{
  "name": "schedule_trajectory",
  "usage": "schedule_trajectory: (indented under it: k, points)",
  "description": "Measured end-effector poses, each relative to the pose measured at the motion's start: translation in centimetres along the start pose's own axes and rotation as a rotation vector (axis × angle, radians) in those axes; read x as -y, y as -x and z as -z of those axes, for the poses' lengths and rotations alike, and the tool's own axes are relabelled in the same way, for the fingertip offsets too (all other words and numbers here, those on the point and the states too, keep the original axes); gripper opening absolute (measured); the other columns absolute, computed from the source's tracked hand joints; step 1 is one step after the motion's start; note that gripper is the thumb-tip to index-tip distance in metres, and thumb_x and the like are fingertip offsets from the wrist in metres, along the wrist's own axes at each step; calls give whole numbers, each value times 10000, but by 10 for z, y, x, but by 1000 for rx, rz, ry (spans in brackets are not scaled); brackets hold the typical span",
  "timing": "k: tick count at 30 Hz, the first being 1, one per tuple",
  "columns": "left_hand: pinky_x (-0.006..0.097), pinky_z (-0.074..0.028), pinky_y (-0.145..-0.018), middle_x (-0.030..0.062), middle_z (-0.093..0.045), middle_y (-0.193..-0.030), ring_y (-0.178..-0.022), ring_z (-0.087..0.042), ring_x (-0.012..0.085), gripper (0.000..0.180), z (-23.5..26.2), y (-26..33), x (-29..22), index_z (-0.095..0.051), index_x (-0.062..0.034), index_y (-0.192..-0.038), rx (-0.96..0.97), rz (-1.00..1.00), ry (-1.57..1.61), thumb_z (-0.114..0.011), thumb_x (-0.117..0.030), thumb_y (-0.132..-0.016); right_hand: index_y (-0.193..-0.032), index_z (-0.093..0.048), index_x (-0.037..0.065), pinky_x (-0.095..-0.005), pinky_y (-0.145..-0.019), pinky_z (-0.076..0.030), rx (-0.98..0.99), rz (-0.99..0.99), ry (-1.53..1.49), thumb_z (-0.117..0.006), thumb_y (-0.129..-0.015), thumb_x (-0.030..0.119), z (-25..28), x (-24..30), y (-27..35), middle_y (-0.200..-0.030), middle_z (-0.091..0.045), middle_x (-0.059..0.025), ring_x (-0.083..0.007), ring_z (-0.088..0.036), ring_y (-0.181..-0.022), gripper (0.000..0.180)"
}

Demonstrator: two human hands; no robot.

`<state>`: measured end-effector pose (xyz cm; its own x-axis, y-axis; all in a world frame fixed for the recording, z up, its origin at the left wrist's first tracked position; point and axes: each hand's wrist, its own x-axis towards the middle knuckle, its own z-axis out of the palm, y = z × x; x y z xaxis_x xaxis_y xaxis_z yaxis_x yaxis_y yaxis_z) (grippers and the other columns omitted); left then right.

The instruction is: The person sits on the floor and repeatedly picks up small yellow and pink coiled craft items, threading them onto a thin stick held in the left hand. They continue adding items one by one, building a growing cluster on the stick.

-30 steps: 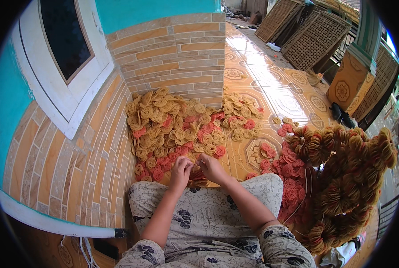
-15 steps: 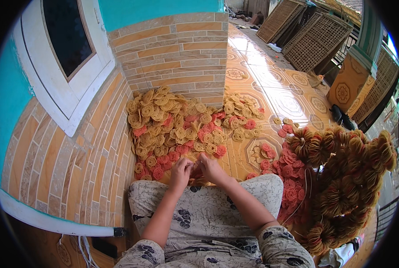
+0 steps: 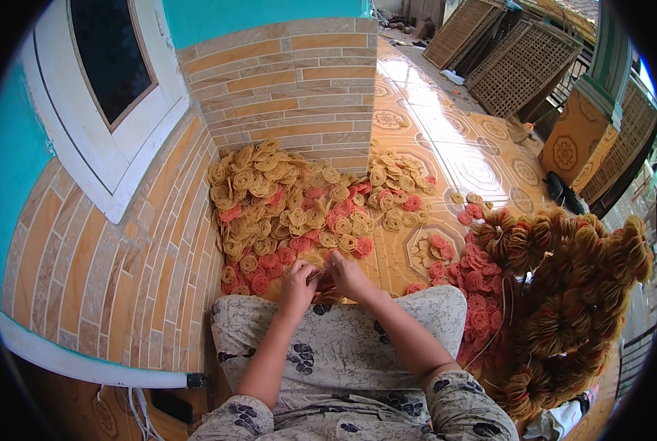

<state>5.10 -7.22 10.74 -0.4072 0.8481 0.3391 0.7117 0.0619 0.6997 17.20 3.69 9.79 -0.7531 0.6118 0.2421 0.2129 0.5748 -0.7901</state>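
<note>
My left hand (image 3: 296, 289) and my right hand (image 3: 349, 278) are close together above the front edge of my lap. The fingers of both are bent and closed at the tips. Whatever lies between them is small and mostly hidden by the fingers. Just beyond my fingertips spreads a heap of thin, round, rosette-shaped pieces (image 3: 264, 184), mostly tan. Pink rosette pieces (image 3: 267, 261) lie along the heap's near edge, closest to my left hand. More pink rosette pieces (image 3: 479, 294) are piled beside my right knee.
At the right stand large bundles of brownish rosettes (image 3: 556, 323) packed edge to edge, with a pale cord (image 3: 506, 309) beside them. A brick-patterned wall (image 3: 292, 95) bounds the heap. Woven lattice racks (image 3: 523, 70) lean farther off. A dark phone-like object (image 3: 171, 406) lies at lower left.
My fingertips have shifted slightly, and the gap between my two hands looks a little wider. The heaps and bundles have stayed in place.
</note>
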Motion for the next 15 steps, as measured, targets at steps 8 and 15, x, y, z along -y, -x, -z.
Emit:
schedule_trajectory:
  k: [8, 15]
  points:
    - [397, -493, -698, 110, -600, -941, -837, -617, 332, 154, 1, -5, 7, -592, -32, -894, 30, -48, -56, -648, 14, -758, -951, -446, 37, -460, -596, -465, 10, 18, -53, -476, -936, 114, 2, 5, 1, -728, -603, -226, -424, -604, -722, 85]
    - [394, -495, -699, 109, -602, -944, -854, -618, 319, 170, 2, -7, 9, -595, -35, -897, 9, -31, -48, -663, 7, -747, -918, -436, 22, -481, -614, -455, 65, 68, -23, -470, -935, 136, 1, 6, 2, -732, -594, -259, -448, -591, -741, 120]
